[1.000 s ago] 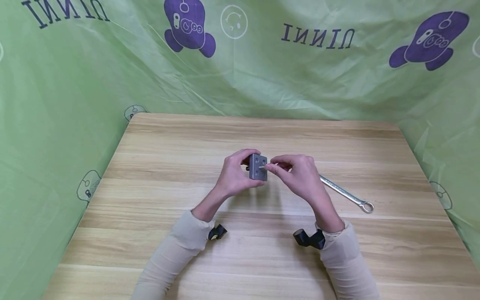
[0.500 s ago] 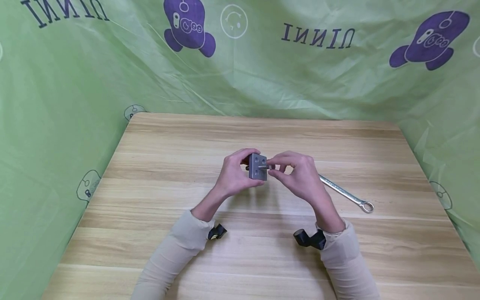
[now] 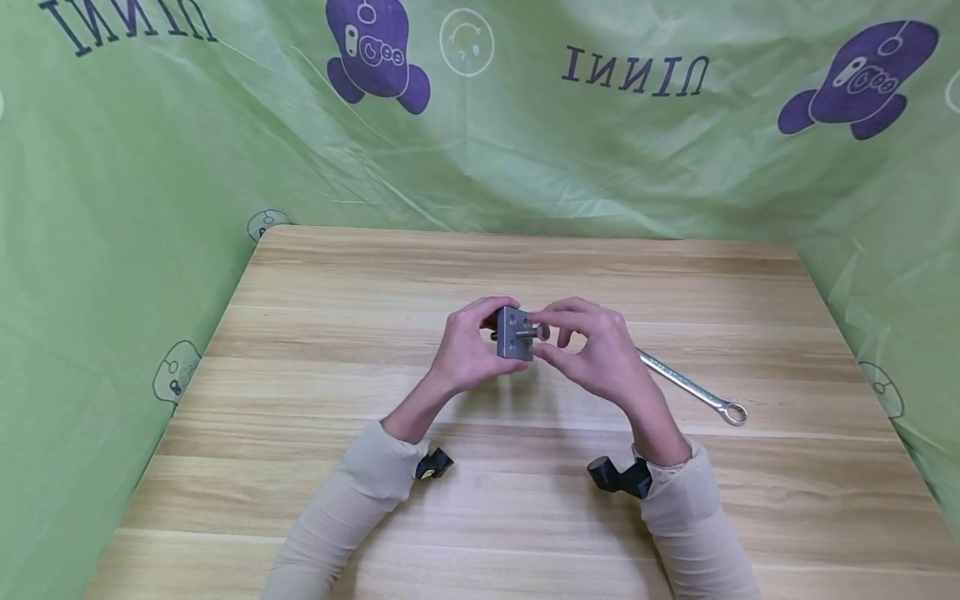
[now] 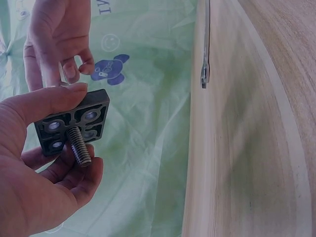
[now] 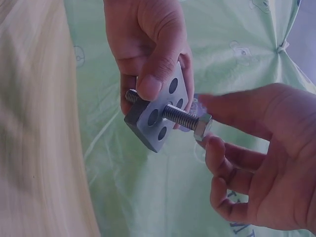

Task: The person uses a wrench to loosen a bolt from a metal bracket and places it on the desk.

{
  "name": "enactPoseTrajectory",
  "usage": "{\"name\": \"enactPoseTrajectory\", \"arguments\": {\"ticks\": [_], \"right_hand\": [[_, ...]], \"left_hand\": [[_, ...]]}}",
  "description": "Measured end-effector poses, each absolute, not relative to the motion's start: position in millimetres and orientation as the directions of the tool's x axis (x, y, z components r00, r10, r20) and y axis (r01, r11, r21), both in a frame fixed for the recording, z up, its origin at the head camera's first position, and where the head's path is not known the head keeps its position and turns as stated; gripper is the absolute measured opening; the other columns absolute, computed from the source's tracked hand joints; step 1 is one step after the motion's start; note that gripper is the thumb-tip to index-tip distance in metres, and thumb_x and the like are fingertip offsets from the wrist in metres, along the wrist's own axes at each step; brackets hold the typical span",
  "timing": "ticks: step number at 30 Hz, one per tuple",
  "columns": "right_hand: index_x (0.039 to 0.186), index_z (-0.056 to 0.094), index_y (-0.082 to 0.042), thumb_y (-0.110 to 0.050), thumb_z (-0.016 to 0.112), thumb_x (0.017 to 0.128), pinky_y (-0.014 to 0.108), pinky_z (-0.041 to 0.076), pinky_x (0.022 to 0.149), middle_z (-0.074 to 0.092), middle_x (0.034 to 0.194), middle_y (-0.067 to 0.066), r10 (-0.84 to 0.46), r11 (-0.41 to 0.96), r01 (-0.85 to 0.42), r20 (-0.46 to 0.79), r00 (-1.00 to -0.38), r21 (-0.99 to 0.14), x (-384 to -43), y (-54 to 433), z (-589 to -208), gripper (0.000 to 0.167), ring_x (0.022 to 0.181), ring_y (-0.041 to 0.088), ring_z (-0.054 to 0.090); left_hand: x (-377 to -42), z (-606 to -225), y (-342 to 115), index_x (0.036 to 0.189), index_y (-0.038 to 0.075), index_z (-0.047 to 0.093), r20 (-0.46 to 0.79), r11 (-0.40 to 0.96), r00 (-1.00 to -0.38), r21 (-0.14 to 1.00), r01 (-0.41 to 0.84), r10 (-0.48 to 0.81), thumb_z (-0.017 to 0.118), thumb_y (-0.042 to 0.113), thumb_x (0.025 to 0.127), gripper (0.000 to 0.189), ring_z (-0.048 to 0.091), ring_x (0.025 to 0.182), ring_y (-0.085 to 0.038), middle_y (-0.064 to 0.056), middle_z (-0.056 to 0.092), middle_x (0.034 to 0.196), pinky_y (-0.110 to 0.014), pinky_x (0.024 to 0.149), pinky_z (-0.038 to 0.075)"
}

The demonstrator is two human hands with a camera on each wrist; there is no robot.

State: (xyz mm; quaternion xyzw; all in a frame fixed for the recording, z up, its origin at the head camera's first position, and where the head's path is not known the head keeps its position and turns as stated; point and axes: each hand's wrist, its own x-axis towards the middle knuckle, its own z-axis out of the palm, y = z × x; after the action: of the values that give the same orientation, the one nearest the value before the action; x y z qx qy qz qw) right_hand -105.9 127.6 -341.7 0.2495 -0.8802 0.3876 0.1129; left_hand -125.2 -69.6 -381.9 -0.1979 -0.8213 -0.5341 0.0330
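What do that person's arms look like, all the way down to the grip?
The left sleeve and right sleeve are plain beige, long and wrinkly. A small black gadget sits by the left one's end, and a black gadget with a tube-like tip by the right one's. The left grip and right grip are bare, with no gloves.

The plate (image 5: 162, 104) looks matt metal; the bolt (image 5: 183, 119), shiny ridged metal; the wrench (image 3: 684, 382), glossy metal; the bench (image 3: 517, 525), smooth wood-grain; the backdrop (image 3: 525, 175), creased cloth; the sleeves (image 3: 352, 492), matt cloth
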Motion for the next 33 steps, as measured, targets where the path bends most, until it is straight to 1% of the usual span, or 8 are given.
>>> {"name": "enactPoseTrajectory", "arguments": {"ticks": [2,4,7,10,15,23,28,33], "right_hand": [[0.115,0.074,-0.006,-0.011,0.084,0.079,0.023,0.045,0.059,0.076,0.101,0.012,-0.325,0.597,-0.484,0.36,-0.875,-0.639,-105.9,127.3,-340.4,0.038,0.066,0.013,0.061],[0.118,0.072,-0.005,-0.017,0.083,0.081,0.022,0.045,0.058,0.077,0.098,0.012,-0.291,0.623,-0.433,0.321,-0.901,-0.651,-106.3,127.1,-339.5,0.04,0.066,0.014,0.063],[0.113,0.074,-0.004,-0.023,0.079,0.086,0.021,0.044,0.057,0.077,0.088,0.011,-0.244,0.669,-0.365,0.272,-0.931,-0.648,-107.1,127.0,-338.9,0.033,0.069,0.017,0.067],[0.104,0.078,-0.004,-0.024,0.076,0.089,0.022,0.044,0.058,0.078,0.083,0.01,-0.237,0.695,-0.35,0.259,-0.936,-0.628,-107.9,127.4,-339.5,0.025,0.071,0.019,0.069],[0.098,0.079,-0.004,-0.02,0.076,0.089,0.021,0.044,0.057,0.078,0.081,0.009,-0.265,0.68,-0.386,0.282,-0.922,-0.623,-108.2,126.8,-340.0,0.019,0.07,0.018,0.068],[0.098,0.08,-0.007,-0.004,0.081,0.079,0.018,0.039,0.053,0.078,0.088,0.009,-0.311,0.616,-0.479,0.366,-0.877,-0.625,-107.2,129.1,-341.4,0.019,0.066,0.014,0.063],[0.092,0.08,-0.007,0.006,0.078,0.076,0.018,0.046,0.06,0.077,0.091,0.009,-0.347,0.573,-0.554,0.433,-0.832,-0.605,-107.5,130.0,-343.3,0.02,0.067,0.015,0.066],[0.087,0.079,-0.004,0.012,0.074,0.075,0.022,0.053,0.065,0.076,0.093,0.01,-0.366,0.566,-0.581,0.453,-0.813,-0.585,-107.3,129.5,-344.1,0.021,0.07,0.016,0.067]], "left_hand": [[-125.2,-381.9,-69.7,0.123,-0.001,0.063,0.266,0.352,-0.919,0.864,0.361,0.29,0.092,0.002,0.059,0.07,0.069,0.094,-0.031,-0.019,0.07,0.114,-0.045,0.085,0.059],[-125.2,-381.9,-69.8,0.123,-0.001,0.063,0.27,0.358,-0.918,0.859,0.366,0.29,0.092,0.002,0.058,0.071,0.069,0.094,-0.03,-0.018,0.07,0.114,-0.045,0.085,0.059],[-124.9,-382.0,-70.0,0.123,-0.001,0.063,0.276,0.359,-0.917,0.857,0.371,0.288,0.092,0.002,0.057,0.072,0.069,0.093,-0.03,-0.018,0.07,0.113,-0.044,0.084,0.059],[-124.8,-382.0,-69.9,0.123,-0.001,0.063,0.281,0.357,-0.916,0.856,0.374,0.286,0.093,0.002,0.056,0.072,0.069,0.093,-0.03,-0.017,0.071,0.113,-0.044,0.084,0.059],[-125.1,-382.1,-69.7,0.122,0.0,0.063,0.282,0.358,-0.915,0.855,0.376,0.287,0.093,0.002,0.057,0.072,0.069,0.093,-0.03,-0.017,0.071,0.113,-0.044,0.085,0.059],[-124.9,-382.3,-70.0,0.123,-0.001,0.063,0.277,0.354,-0.916,0.858,0.371,0.289,0.092,0.002,0.057,0.073,0.069,0.093,-0.031,-0.018,0.07,0.113,-0.045,0.085,0.059],[-125.2,-382.4,-69.4,0.123,0.0,0.063,0.278,0.353,-0.915,0.858,0.374,0.292,0.092,0.002,0.057,0.072,0.069,0.093,-0.03,-0.018,0.071,0.114,-0.045,0.085,0.059],[-124.7,-381.6,-69.2,0.123,0.0,0.063,0.279,0.35,-0.914,0.858,0.375,0.295,0.092,0.002,0.057,0.072,0.069,0.094,-0.03,-0.018,0.07,0.114,-0.044,0.085,0.059]]}}
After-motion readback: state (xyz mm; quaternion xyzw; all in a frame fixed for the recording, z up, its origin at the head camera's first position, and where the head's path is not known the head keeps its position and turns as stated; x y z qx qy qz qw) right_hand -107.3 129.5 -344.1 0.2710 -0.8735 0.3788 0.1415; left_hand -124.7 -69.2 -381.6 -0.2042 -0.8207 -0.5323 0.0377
